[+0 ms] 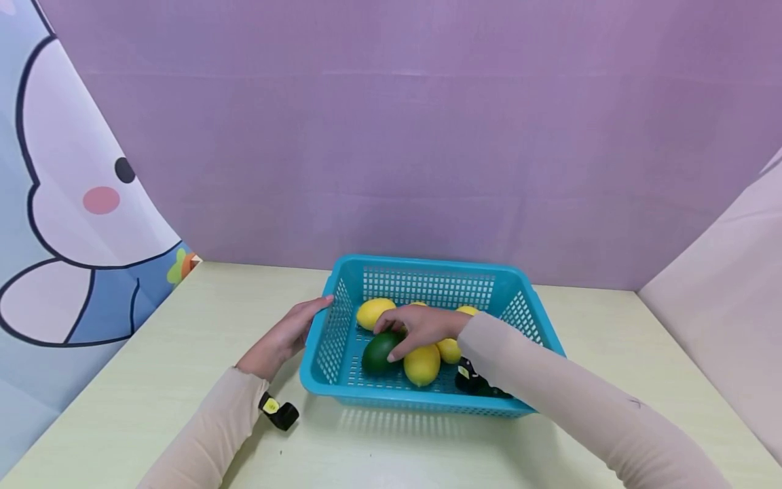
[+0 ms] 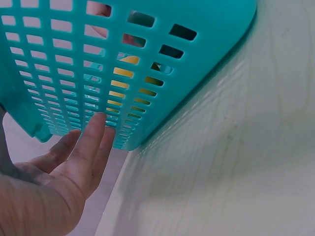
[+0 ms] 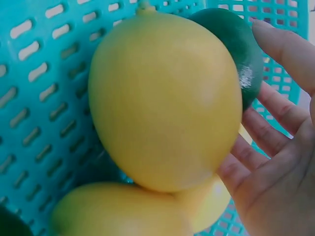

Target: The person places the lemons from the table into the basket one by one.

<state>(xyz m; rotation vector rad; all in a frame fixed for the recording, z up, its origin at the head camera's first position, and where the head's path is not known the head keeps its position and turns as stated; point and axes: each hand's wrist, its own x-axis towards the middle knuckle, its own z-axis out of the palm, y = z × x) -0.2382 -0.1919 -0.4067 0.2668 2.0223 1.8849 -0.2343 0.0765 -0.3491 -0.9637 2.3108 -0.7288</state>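
A dark green avocado (image 1: pixel 377 354) lies toward the left inside a turquoise basket (image 1: pixel 421 395). My right hand (image 1: pixel 423 324) reaches in and holds it between the thumb and the curled fingers. In the right wrist view, the thumb lies on the near side of the avocado (image 3: pixel 236 46), with the fingers behind it. Close beside it sits a yellow lemon (image 1: pixel 421 367), large in the right wrist view. At the basket's left side, my left hand (image 1: pixel 296 326) touches the outer wall and rim with nearly straight fingers; the left wrist view shows them against the slotted wall (image 2: pixel 162 39).
Another lemon (image 1: pixel 375 313) is at the basket's back left, and more lemons lie around the right hand, partly covered. Something dark green sits at the front right under the right sleeve (image 1: pixel 537 380). The basket stands on a pale table (image 1: pixel 342 455) before a purple cloth (image 1: pixel 391 149).
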